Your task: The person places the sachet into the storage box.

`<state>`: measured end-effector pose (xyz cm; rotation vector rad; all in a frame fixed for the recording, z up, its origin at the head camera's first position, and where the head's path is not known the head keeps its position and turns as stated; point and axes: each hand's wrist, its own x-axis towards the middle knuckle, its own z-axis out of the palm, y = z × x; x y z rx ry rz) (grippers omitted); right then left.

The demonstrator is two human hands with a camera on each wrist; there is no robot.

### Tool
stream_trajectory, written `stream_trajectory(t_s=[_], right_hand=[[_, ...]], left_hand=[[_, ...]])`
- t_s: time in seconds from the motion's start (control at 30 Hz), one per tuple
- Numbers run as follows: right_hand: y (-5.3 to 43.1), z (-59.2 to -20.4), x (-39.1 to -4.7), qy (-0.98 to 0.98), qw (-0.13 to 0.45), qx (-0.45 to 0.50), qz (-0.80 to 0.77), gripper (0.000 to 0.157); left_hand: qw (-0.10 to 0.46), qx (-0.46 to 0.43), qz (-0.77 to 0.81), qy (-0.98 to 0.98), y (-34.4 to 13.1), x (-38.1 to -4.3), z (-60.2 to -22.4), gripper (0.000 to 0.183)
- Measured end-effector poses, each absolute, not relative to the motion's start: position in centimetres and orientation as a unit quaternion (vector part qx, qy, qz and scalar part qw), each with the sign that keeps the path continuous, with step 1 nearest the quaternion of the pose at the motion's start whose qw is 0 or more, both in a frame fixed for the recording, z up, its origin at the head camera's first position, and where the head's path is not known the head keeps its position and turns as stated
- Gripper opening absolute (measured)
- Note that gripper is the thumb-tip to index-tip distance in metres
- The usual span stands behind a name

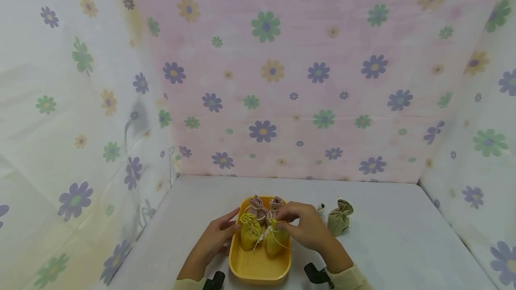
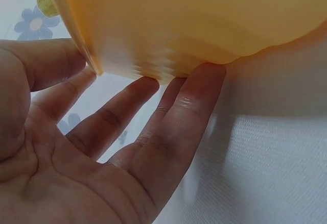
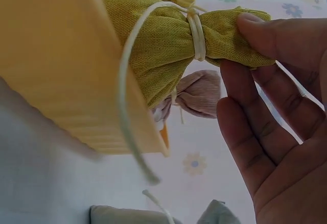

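Note:
A yellow plastic tray (image 1: pixel 258 273) stands lengthwise on the table with several drawstring pouches in it. My right hand (image 1: pixel 312 227) pinches the gathered top of the nearer right yellow pouch (image 1: pixel 275 244) between thumb and fingers; in the right wrist view its pale cord (image 3: pixel 198 35) is tied round the neck. Beside it sits another yellow pouch (image 1: pixel 251 235). Two dusty-pink pouches (image 1: pixel 256 209) lie behind them. My left hand (image 1: pixel 213 238) holds the tray's left side, thumb at the rim and fingertips against the outer wall (image 2: pixel 153 40).
To the right of the tray stands an olive-green pouch (image 1: pixel 339 220), with a pale grey pouch (image 1: pixel 321 211) partly hidden behind my right hand. Flower-printed curtains (image 1: pixel 298 102) enclose the white table (image 1: pixel 395 236) at the back and both sides.

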<state>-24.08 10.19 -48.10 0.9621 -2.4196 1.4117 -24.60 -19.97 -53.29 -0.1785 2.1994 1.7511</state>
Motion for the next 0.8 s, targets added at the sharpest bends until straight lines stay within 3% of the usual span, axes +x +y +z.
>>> stream_trajectory(t_s=[0.8], right_hand=[[10.2,-49.7,-24.0,-0.841,0.081,0.297,0.445,0.021]], left_hand=[[0.161,-0.068,0.613,0.771,-19.9,-24.6,-53.4,0.068]])
